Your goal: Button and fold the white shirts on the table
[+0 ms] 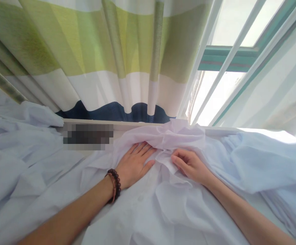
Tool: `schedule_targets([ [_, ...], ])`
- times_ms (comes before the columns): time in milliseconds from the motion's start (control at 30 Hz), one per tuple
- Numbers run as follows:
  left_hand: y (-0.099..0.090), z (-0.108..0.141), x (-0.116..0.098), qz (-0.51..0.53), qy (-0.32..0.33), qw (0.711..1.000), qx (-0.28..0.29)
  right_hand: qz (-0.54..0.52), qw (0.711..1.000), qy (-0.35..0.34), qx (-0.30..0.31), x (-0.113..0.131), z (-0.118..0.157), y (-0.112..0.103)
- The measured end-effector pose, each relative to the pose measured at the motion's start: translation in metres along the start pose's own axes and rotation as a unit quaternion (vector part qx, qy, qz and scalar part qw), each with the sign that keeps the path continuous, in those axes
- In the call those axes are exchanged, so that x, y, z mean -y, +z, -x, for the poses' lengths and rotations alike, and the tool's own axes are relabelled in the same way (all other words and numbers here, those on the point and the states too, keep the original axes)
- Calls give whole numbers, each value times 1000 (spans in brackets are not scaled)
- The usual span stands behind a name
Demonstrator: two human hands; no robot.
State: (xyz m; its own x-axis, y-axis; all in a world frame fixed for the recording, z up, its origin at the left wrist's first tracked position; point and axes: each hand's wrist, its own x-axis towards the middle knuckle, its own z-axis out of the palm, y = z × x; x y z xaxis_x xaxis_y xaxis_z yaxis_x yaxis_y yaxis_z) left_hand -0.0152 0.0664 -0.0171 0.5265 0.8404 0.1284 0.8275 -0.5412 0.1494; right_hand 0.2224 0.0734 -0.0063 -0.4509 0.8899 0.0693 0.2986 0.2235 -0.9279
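Note:
A white garment (pixel 142 211) with a button lies spread and wrinkled across the middle, up to the sill edge. My left hand (pixel 135 165) lies flat on it, fingers apart, with a beaded bracelet (pixel 116 185) at the wrist. Just to the right, my right hand (pixel 188 163) has its thumb and forefinger pinched on a fold of the same white cloth near the collar-like part. The other fingers of that hand are curled, and their tips are partly hidden.
Crumpled white cloth (pixel 7 163) covers the left side. Folded pale-blue-white cloth (pixel 267 160) lies stacked at the right. A green and white curtain (pixel 94 44) hangs behind, beside white window bars (pixel 229 61). A blurred dark patch (pixel 88 135) is near the back edge.

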Motion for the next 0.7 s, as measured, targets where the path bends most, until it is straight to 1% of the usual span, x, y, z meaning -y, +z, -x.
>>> schedule_targets([
  [100, -2, -3, 3, 5, -1, 1000, 3, 20, 995, 12, 100, 16, 8, -9],
  [167, -3, -3, 3, 11, 1, 1000, -2, 82, 984, 28, 158, 30, 20, -12],
  [200, -4, -3, 3, 16, 2, 1000, -6, 131, 977, 35, 168, 37, 27, -13],
  [233, -4, -3, 2, 20, 3, 1000, -8, 182, 969, 42, 164, 43, 34, -13],
  [300, -5, -2, 1, 27, 3, 1000, -6, 261, 955, 55, 132, 55, 48, -11],
  [333, -4, -1, 0, 30, 3, 1000, -4, 271, 954, 61, 110, 61, 54, -11],
  [367, -4, -1, -1, 32, 2, 999, -3, 253, 960, 73, 91, 66, 59, -11],
  [400, -4, 0, -1, 34, 2, 999, -3, 211, 971, 88, 76, 71, 63, -12],
  [467, -7, 1, -1, 41, 10, 999, -8, 93, 987, 117, 59, 80, 68, -14],
  [500, -9, 2, -1, 48, 18, 999, -10, 29, 990, 127, 60, 83, 70, -15],
  [600, -26, 5, -1, 70, 35, 997, -9, -129, 977, 148, 84, 82, 71, -8],
  [667, -43, 9, -4, 80, 17, 997, 2, -204, 958, 174, 100, 71, 71, 2],
  [700, -51, 13, -6, 85, -2, 996, 20, -232, 948, 189, 108, 63, 71, 8],
])
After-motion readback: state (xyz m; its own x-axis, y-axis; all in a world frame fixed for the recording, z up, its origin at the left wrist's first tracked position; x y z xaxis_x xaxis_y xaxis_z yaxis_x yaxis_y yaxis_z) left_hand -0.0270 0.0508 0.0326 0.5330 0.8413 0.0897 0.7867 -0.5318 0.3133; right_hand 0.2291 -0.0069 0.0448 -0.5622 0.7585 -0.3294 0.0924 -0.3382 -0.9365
